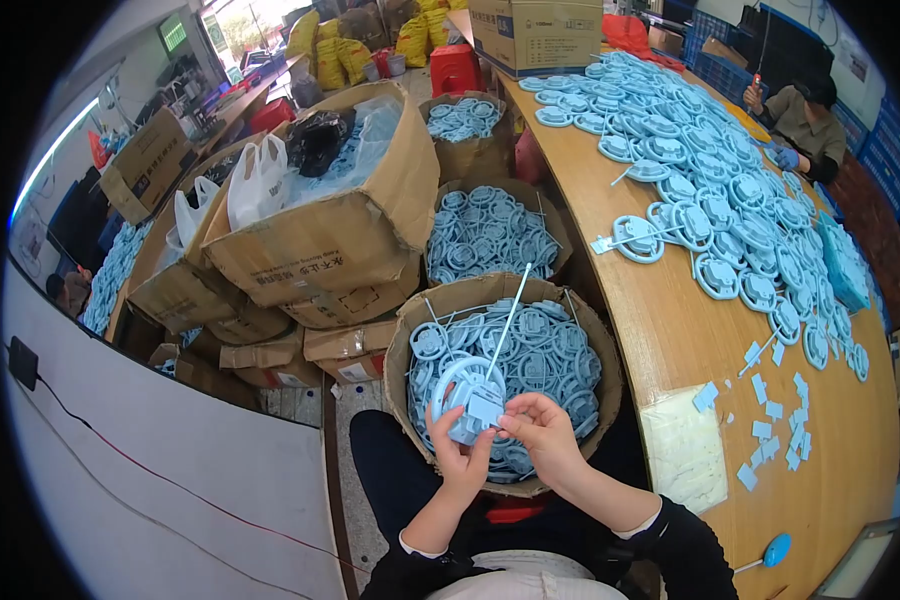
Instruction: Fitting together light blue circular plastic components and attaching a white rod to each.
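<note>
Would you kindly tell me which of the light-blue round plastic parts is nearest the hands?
The light-blue round plastic part held in the left hand, right hand at its edge, above the brown cardboard box; those below lie heaped.

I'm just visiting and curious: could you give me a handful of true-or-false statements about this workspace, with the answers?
1. The person's left hand and right hand are both on one blue part. True.
2. That part is held over the wooden table. False: it is held over an open cardboard box containing similar parts.
3. Small flat blue pieces lie on the table. True.
4. Just two round parts lie on the table. False: there is a large pile of them.
5. The sacks at the back are green. False: they are yellow.
6. Another person is beyond the table, at the upper right. True.
</note>
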A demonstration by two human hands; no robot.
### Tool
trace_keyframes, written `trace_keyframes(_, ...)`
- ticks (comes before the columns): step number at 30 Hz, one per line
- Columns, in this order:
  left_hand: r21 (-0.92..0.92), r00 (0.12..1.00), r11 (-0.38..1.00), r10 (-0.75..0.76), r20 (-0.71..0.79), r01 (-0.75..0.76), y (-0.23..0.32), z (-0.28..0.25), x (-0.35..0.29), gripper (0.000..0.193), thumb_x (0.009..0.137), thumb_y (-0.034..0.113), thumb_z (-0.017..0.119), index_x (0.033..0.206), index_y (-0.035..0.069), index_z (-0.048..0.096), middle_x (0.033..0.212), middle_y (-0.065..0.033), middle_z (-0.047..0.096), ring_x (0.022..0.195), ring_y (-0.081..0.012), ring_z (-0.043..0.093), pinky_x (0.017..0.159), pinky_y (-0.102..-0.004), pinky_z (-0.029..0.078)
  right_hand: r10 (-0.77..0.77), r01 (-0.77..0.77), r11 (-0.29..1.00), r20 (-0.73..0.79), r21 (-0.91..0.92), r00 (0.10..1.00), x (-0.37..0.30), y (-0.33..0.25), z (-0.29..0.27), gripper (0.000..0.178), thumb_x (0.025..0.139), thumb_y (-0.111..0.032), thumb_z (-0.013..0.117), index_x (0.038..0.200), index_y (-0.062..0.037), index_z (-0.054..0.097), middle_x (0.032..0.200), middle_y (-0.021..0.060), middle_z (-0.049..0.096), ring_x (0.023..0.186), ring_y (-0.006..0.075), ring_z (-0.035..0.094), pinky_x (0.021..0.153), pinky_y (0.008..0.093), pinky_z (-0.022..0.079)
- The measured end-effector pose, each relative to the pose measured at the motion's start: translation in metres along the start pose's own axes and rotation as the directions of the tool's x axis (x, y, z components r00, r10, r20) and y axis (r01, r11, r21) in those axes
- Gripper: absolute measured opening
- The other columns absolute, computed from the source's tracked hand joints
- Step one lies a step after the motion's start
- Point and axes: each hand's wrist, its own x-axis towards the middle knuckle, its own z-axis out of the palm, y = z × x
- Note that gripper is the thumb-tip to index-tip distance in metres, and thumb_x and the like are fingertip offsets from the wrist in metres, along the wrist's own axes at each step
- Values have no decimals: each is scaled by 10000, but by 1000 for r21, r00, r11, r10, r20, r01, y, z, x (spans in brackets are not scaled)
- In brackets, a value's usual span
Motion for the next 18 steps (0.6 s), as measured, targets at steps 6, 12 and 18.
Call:
trace_keyframes(6,-9,1000,1000,-14,-8,14,-4,0,-4,440,819,103,547,1170,82,282,1335,-210,187,1167,-276,332,912,-344,356,-94,95,995,-26,13,995,-6,3,5,183,730,61,595,859,-20,494,780,67,564,696,130,566,660,241,459)
trace_keyframes(12,62,999,997,40,5,-40,-2,1,-1,432,833,116,528,1179,75,272,1341,-209,175,1160,-270,341,867,-326,403,-152,155,987,-56,39,987,-7,4,6,200,717,72,600,855,-22,489,785,60,557,704,128,562,655,240,451)
trace_keyframes(18,-29,999,999,-31,-9,30,-3,3,-3,431,835,117,524,1181,73,271,1340,-202,182,1140,-260,359,836,-312,431,-112,113,993,-29,32,993,-5,3,4,209,720,65,601,867,-25,483,805,58,548,730,125,553,656,240,447)
